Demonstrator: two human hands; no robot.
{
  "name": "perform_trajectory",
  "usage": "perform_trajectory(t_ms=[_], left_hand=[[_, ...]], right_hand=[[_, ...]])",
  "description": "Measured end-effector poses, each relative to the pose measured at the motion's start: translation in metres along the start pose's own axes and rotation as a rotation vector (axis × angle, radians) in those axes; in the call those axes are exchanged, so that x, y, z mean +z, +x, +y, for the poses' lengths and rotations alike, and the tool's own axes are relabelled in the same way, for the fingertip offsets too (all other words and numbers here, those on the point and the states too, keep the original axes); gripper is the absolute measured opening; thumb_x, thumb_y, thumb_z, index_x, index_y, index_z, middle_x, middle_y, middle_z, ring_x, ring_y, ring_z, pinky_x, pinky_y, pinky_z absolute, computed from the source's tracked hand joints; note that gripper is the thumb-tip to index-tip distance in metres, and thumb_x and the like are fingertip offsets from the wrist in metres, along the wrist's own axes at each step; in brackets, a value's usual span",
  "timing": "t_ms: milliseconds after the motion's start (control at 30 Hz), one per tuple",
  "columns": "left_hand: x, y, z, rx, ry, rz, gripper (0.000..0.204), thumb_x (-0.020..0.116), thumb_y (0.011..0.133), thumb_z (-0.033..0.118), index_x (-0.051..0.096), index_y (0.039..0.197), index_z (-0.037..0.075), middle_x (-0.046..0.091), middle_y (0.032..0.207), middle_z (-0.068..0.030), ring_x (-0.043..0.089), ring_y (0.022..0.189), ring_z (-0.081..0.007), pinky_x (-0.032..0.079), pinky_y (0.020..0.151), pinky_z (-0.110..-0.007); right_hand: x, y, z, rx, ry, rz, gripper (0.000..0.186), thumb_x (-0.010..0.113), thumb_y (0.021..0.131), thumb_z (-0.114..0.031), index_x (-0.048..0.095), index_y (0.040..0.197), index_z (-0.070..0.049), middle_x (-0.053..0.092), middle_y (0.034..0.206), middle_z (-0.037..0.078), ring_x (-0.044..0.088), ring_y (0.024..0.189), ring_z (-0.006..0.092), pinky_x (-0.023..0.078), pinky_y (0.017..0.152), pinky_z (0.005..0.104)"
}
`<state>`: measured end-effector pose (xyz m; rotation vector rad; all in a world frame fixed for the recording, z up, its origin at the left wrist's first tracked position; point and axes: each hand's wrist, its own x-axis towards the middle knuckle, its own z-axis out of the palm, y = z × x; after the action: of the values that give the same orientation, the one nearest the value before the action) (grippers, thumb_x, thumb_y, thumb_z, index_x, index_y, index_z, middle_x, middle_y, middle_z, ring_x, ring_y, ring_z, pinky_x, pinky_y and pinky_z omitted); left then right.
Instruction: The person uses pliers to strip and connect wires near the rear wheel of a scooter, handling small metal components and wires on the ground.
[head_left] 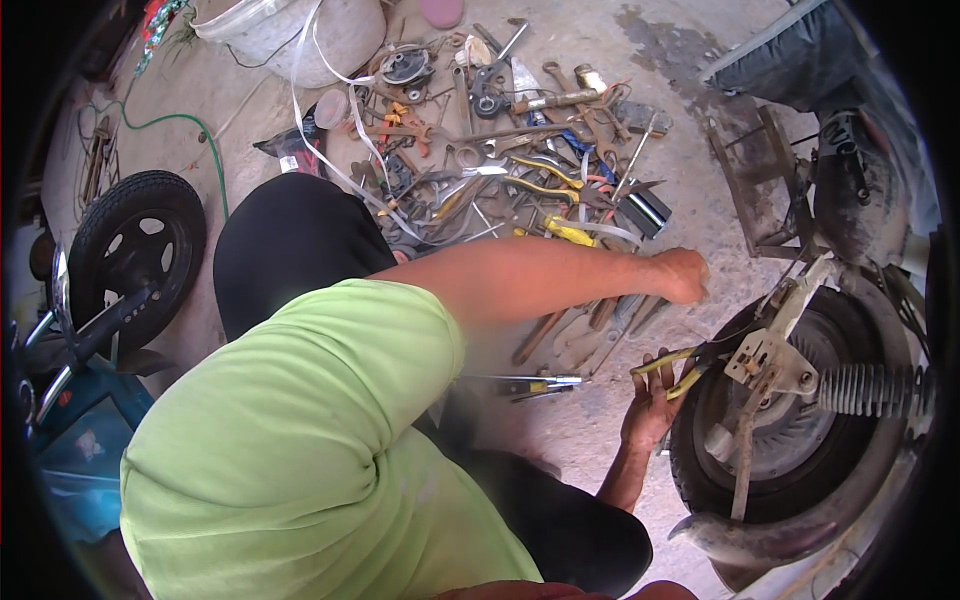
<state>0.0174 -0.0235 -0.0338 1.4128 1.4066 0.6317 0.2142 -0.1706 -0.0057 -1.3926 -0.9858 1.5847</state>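
Observation:
My left hand (682, 275), at the end of my arm crossing the middle, is curled closed above the floor beside the wheel; what it holds, if anything, is hidden. Lower down, the fingers of my right hand (655, 405) grip yellow-handled pliers (683, 383), whose jaws reach the dirty metal bracket (752, 357) at the hub of a two-wheeler's wheel (705, 470). A coil spring (865, 390) runs right from that bracket. Just left of my hands lie several rusty tools (600, 312) and a few more hand tools (535, 385) on the floor.
A heap of spanners, pliers and parts (500, 160) covers the concrete floor (650, 75) beyond my arm. A bulky whitish sack (280, 40), a green cable (190, 120) and another tyred wheel (110, 220) are at the left. A metal frame (760, 190) stands at upper right.

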Motion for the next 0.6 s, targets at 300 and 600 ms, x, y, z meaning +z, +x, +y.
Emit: perform_trajectory(t_ms=[300, 600], left_hand=[[0.002, 0.001, -0.011, 0.021, -0.102, 0.017, 0.036, 0.068, 0.084, 0.034, 0.074, 0.098, 0.001, 0.071, 0.104, -0.0235, 0.068, 0.099, -0.0376, 0.053, 0.087, -0.043], [-0.006, -0.014, 0.008, 0.024, -0.274, 0.031, 0.033, 0.069, 0.086, 0.033, 0.074, 0.097, 0.002, 0.073, 0.095, -0.0193, 0.069, 0.092, -0.0321, 0.053, 0.084, -0.04]], right_hand=[[-0.012, 0.007, 0.01, -0.055, -0.012, -0.016, 0.071, 0.052, 0.091, 0.0, 0.027, 0.156, -0.012, 0.056, 0.135, 0.015, 0.06, 0.1, 0.0214, 0.047, 0.08, 0.0303], [-0.01, 0.005, -0.005, 0.007, 0.247, -0.148, 0.065, 0.053, 0.09, 0.0, 0.035, 0.151, -0.008, 0.057, 0.109, 0.007, 0.054, 0.086, 0.0156, 0.045, 0.075, 0.0331]])
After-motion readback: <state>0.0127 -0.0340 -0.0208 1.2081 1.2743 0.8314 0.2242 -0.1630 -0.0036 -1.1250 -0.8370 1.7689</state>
